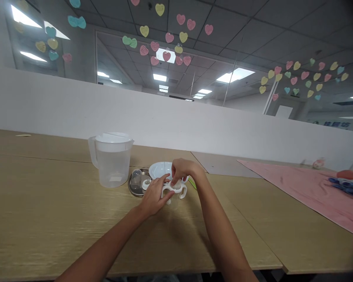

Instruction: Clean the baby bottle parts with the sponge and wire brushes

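Observation:
A clear baby bottle with a white two-handled ring [182,192] stands on the table in front of me. My left hand [155,194] is closed around the left side of the ring, thumb across its front. From above, my right hand [182,170] bends down with its fingertips pinched at the bottle's mouth; what they hold, if anything, is hidden. Left of the bottle, a round metal tray [134,192] bears a clear cap [136,179] and a white ring-shaped collar [146,183]. Behind my hands lies a white plate [158,170], partly covered by the right hand.
A lidded clear plastic pitcher [113,164] with water stands left of the tray. A thin green item [192,183] shows beside my right wrist. To the right, a pink cloth [302,184] covers the table, with folded fabrics [350,182] on it. A white wall [164,117] runs behind.

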The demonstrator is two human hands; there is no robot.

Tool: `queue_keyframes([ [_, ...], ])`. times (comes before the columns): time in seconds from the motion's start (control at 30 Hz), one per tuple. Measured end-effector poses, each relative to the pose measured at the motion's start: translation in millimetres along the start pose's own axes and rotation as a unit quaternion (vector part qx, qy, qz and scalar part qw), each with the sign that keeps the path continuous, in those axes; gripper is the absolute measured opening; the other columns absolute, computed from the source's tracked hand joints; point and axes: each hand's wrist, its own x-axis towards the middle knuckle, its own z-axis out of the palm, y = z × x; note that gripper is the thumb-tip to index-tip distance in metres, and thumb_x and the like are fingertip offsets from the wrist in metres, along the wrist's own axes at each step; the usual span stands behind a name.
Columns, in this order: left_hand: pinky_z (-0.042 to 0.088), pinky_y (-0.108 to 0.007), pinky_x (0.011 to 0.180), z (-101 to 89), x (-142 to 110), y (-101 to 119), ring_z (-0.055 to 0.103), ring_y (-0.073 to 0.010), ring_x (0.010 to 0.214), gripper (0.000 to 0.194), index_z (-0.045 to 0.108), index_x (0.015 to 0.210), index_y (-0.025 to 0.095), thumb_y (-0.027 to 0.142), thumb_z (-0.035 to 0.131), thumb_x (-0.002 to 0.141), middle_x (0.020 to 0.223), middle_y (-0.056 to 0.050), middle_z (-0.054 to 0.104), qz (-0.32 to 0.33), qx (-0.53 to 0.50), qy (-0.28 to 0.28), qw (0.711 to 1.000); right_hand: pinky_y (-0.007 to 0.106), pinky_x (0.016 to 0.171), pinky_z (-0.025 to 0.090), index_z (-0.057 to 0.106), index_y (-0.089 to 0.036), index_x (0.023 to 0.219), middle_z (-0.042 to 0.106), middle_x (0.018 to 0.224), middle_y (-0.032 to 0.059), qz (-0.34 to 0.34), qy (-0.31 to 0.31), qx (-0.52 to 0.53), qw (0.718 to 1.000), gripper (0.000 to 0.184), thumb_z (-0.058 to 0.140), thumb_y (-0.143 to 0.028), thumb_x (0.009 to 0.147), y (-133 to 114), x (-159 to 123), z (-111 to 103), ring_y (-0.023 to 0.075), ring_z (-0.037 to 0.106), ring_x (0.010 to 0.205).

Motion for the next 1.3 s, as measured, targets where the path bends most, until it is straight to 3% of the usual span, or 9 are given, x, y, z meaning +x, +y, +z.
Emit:
queue_keyframes([
  [0.27,0.035,-0.041,0.091,-1.1,0,1,0.049,-0.0242,0.105,0.053,0.031,0.129,0.018,0.044,0.044,0.085,0.112,-0.010,0.057,-0.001,0.002,-0.007,1.000,0.023,0.047,0.042,0.067,-0.012,0.072,0.067,0.067,0.0080,0.009,0.049,-0.021,0.999,0.032,0.079,-0.031,0.049,-2,0,9,0.0183,0.060,0.057],
  [0.5,0.037,-0.036,0.090,-3.9,-1,-2,0.050,-0.0219,0.104,0.049,0.036,0.127,0.018,0.041,0.044,0.085,0.112,-0.008,0.058,0.016,0.004,0.004,1.000,0.022,0.054,0.040,0.068,-0.018,0.074,0.067,0.075,0.0026,-0.046,0.255,0.079,0.963,0.032,0.070,-0.046,0.059,25,-13,47,0.0154,0.060,0.067],
  [0.6,0.037,-0.035,0.090,-9.6,0,-16,0.050,-0.0205,0.104,0.036,0.044,0.119,0.018,0.035,0.038,0.088,0.111,-0.008,0.057,-0.001,0.035,0.075,0.997,0.022,0.062,0.042,0.068,-0.020,0.079,0.067,0.076,0.0017,-0.074,0.308,0.125,0.940,0.033,0.064,-0.049,0.065,36,-13,67,0.0150,0.061,0.072],
  [0.7,0.038,-0.037,0.088,-18.1,2,-37,0.052,-0.0212,0.099,0.029,0.053,0.106,0.017,0.032,0.035,0.089,0.104,-0.007,0.060,-0.079,0.104,0.174,0.976,0.026,0.071,0.045,0.066,-0.021,0.093,0.067,0.079,0.0019,-0.069,0.385,0.164,0.905,0.037,0.064,-0.048,0.067,40,-7,88,0.0171,0.061,0.077],
  [0.9,0.040,-0.037,0.081,-25.6,-1,-65,0.053,-0.0243,0.091,0.025,0.061,0.088,0.015,0.027,0.040,0.084,0.092,-0.010,0.062,-0.180,0.241,0.062,0.952,0.029,0.077,0.047,0.059,-0.018,0.101,0.066,0.092,0.0060,-0.095,0.515,0.231,0.820,0.035,0.055,-0.042,0.076,38,10,125,0.0174,0.061,0.081],
  [1.17,0.040,-0.037,0.079,-15.6,-4,-72,0.053,-0.0252,0.091,0.023,0.064,0.090,0.019,0.030,0.046,0.080,0.094,-0.009,0.062,-0.181,0.238,0.000,0.954,0.030,0.081,0.045,0.055,-0.017,0.108,0.063,0.098,0.0084,-0.120,0.553,0.168,0.807,0.038,0.051,-0.042,0.080,39,10,135,0.0187,0.059,0.089],
  [1.3,0.038,-0.037,0.078,-14.5,-3,-72,0.053,-0.0252,0.089,0.020,0.063,0.084,0.019,0.028,0.046,0.079,0.092,-0.009,0.061,-0.191,0.237,-0.001,0.952,0.032,0.083,0.044,0.054,-0.017,0.108,0.061,0.103,0.0101,-0.136,0.559,0.145,0.805,0.037,0.049,-0.041,0.081,39,10,138,0.0204,0.056,0.095],
])
